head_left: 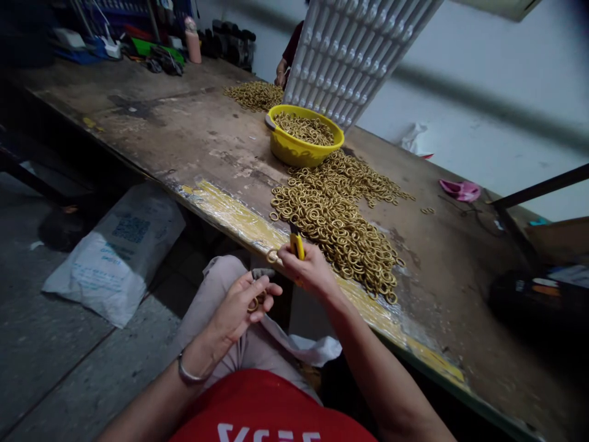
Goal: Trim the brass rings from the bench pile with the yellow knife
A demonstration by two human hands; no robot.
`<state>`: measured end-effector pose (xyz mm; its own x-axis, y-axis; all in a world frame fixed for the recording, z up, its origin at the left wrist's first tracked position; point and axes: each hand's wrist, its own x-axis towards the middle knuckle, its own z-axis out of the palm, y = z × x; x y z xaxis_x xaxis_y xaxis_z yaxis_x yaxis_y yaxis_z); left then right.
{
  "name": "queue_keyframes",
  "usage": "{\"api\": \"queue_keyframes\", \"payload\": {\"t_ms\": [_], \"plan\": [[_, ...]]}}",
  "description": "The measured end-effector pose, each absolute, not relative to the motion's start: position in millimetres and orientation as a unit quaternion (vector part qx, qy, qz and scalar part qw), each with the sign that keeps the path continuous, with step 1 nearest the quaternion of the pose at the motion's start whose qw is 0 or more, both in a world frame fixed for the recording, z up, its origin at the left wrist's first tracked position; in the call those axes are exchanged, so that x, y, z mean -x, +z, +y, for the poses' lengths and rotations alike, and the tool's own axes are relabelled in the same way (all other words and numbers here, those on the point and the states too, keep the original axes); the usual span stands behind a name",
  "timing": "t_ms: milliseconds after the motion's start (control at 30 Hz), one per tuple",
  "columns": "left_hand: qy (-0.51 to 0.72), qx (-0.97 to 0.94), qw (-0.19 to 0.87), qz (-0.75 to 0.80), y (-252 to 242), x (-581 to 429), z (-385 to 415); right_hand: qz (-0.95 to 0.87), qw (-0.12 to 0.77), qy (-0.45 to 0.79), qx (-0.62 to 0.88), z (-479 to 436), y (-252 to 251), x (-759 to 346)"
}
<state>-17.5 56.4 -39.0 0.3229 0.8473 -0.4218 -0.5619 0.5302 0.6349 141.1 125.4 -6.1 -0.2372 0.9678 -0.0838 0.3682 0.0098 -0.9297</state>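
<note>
My left hand (237, 307) is curled over my lap around several brass rings (254, 304), and a dark grey cover (263, 273) wraps one of its fingers. At the table's front edge, my right hand (313, 268) grips a yellow utility knife (298, 247) whose dark tip points away from me. A single ring (272, 255) shows at the right fingertips; I cannot tell whether they pinch it. Just beyond that hand spreads a large heap of brass rings (340, 227). Behind the heap stands a yellow basin (294, 150) filled with more rings.
Clear tape covers a yellow strip (239, 215) along the table edge. A smaller ring pile (255, 95) lies farther back near another person's hand (280, 72). A ribbed translucent panel (350, 55) hangs above the basin. On the floor at left lies a white sack (115, 258).
</note>
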Motion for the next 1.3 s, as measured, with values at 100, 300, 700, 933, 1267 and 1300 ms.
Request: {"api": "queue_keyframes", "payload": {"t_ms": [100,300,700,933,1267,1300], "plan": [[0.448,-0.185,0.810,0.330,-31.2,17.2,54.7,-0.549,0.352,0.559,0.512,93.3,-6.3,-144.1],[0.443,-0.160,0.831,0.298,-21.8,12.7,43.3,-0.483,0.376,0.631,0.477,67.0,-13.4,-141.8],[0.439,-0.354,0.714,0.415,-7.0,16.2,35.5,-0.835,0.110,0.130,0.524,42.0,9.7,-170.3],[0.413,-0.434,0.665,0.445,-12.4,22.0,37.8,-0.825,0.035,0.057,0.561,34.9,11.1,-161.6],[0.344,-0.569,0.642,0.382,15.3,23.1,17.7,-0.761,-0.051,0.014,0.646,113.7,-1.0,-165.2],[0.351,-0.539,0.664,0.381,10.9,20.4,18.6,-0.766,-0.034,0.014,0.641,124.6,-1.7,-160.5]]}}
